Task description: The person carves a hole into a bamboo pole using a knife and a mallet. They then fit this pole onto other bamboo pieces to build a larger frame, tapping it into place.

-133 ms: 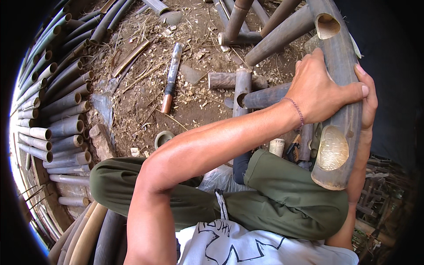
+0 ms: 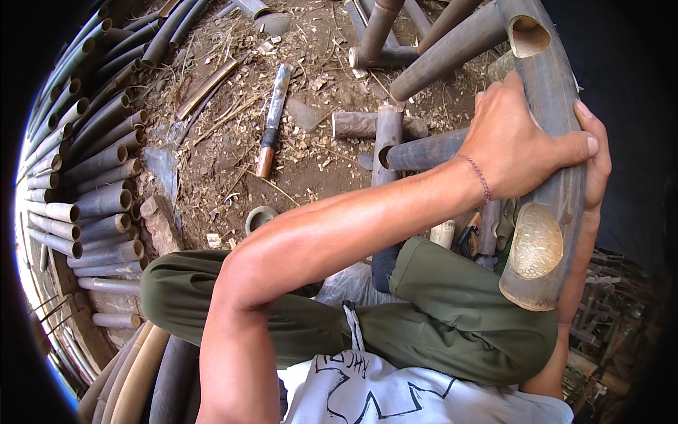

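In the head view, a thick bamboo pole [image 2: 558, 194] is held between both hands. Over its upper face the left hand [image 2: 522, 141] is spread, the thumb laid across and the fingers bent down the far side, their tips partly hidden. The right edge is clasped by the right hand [image 2: 597, 166]; how far its fingers are curled underneath cannot be told. Below the left fingers an oval cut [image 2: 538, 242] is seen in the pole, and above them a round hole [image 2: 530, 37]. Left of the fingers, a bamboo crosspiece [image 2: 429, 150] is set into the side of a bamboo post [image 2: 388, 127]. Farther left, a knife [image 2: 274, 120] is laid on the ground, and stacked bamboo tubes [image 2: 106, 205] are seen beyond it. Below the fingers, toward the person, black lettering and line drawing are borne by a white shirt [image 2: 417, 403], the lettering partly lost in folds.
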`<state>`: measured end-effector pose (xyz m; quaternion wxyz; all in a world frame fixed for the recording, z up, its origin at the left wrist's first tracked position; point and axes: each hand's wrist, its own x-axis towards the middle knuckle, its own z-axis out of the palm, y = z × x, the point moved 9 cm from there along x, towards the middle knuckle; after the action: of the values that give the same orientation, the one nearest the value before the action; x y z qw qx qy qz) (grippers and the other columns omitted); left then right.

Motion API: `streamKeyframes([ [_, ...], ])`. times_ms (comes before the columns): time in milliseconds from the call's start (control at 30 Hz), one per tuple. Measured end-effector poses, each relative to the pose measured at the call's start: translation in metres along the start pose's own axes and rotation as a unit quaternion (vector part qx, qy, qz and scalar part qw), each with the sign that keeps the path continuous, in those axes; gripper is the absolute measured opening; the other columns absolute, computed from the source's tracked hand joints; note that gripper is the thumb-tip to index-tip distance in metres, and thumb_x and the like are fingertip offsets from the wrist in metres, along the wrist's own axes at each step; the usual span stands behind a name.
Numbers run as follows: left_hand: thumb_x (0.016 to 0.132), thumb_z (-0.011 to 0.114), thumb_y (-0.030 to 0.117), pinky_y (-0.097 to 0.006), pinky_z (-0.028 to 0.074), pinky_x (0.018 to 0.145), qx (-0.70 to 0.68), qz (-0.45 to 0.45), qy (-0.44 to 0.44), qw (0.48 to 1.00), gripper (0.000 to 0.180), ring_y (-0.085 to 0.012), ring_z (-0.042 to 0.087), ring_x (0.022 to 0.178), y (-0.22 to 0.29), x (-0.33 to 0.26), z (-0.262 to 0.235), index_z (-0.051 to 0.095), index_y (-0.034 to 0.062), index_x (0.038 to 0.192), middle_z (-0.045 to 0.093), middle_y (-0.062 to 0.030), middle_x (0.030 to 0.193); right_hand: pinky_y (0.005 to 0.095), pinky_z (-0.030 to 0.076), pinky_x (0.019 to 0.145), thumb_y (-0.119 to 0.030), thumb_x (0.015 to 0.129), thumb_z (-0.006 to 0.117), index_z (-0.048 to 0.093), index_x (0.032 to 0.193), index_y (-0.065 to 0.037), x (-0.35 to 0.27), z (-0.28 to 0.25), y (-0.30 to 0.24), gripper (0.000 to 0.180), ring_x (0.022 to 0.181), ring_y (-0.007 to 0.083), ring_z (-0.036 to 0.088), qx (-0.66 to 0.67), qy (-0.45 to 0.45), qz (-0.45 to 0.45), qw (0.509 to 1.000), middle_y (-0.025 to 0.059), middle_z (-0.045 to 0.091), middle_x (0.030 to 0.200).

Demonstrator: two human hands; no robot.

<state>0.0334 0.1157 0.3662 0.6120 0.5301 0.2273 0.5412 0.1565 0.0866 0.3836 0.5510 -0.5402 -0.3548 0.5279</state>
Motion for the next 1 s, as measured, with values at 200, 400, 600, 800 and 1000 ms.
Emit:
streamKeyframes([
  [200, 0.072, 0.084, 0.043, -0.033, 0.058, 0.071, 0.017, -0.023, 0.015, 0.999, 0.074, -0.0218, 0.071, 0.08, -0.004, -0.001, -0.005, 0.056, -0.0179, 0.103, 0.07, -0.0207, 0.088, 0.034, 0.05, 0.088, -0.036, 0.092, 0.053, 0.056, 0.12, 0.003, 0.003, -0.001, 0.005, 0.048, 0.096, 0.0225, 0.063, 0.021, -0.009, -0.016, 1.0, 0.0152, 0.064, 0.105],
  [400, 0.071, 0.085, 0.044, -0.033, 0.058, 0.07, 0.045, 0.003, -0.001, 0.999, 0.076, -0.0228, 0.071, 0.079, -0.001, -0.002, -0.01, 0.056, -0.0188, 0.103, 0.07, -0.0204, 0.086, 0.0342, 0.05, 0.089, -0.036, 0.094, 0.05, 0.053, 0.124, 0.003, -0.001, 0.004, 0.008, 0.05, 0.099, 0.0228, 0.062, 0.006, -0.001, -0.02, 1.0, 0.0161, 0.062, 0.11],
  [600, 0.07, 0.086, 0.044, -0.036, 0.051, 0.09, -0.06, 0.038, -0.095, 0.993, 0.088, -0.0242, 0.064, 0.103, -0.016, -0.016, -0.009, 0.048, -0.0101, 0.128, 0.064, -0.0205, 0.111, 0.0368, 0.05, 0.091, -0.038, 0.092, 0.043, 0.04, 0.137, 0.005, -0.012, 0.025, -0.001, 0.062, 0.101, 0.0254, 0.061, -0.131, -0.021, -0.075, 0.988, 0.0187, 0.059, 0.115],
  [800, 0.064, 0.086, 0.043, -0.041, 0.045, 0.097, 0.128, 0.13, -0.075, 0.98, 0.101, -0.0334, 0.055, 0.114, -0.071, -0.052, -0.033, 0.039, -0.0047, 0.14, 0.055, -0.0225, 0.12, 0.04, 0.045, 0.099, -0.04, 0.089, 0.041, 0.031, 0.143, 0.005, -0.022, 0.023, 0.016, 0.072, 0.113, 0.0265, 0.056, -0.168, -0.062, -0.073, 0.981, 0.0219, 0.053, 0.126],
  [1000, 0.05, 0.087, 0.027, -0.043, 0.048, 0.082, 0.227, 0.163, -0.008, 0.96, 0.083, -0.0344, 0.06, 0.093, -0.105, -0.053, -0.021, 0.053, 0.0071, 0.122, 0.06, -0.0125, 0.1, 0.0466, 0.026, 0.115, -0.06, 0.092, 0.037, 0.021, 0.15, 0.005, -0.037, 0.037, -0.034, 0.089, 0.14, 0.0318, 0.035, -0.527, 0.024, -0.297, 0.796, 0.0221, 0.037, 0.149],
])
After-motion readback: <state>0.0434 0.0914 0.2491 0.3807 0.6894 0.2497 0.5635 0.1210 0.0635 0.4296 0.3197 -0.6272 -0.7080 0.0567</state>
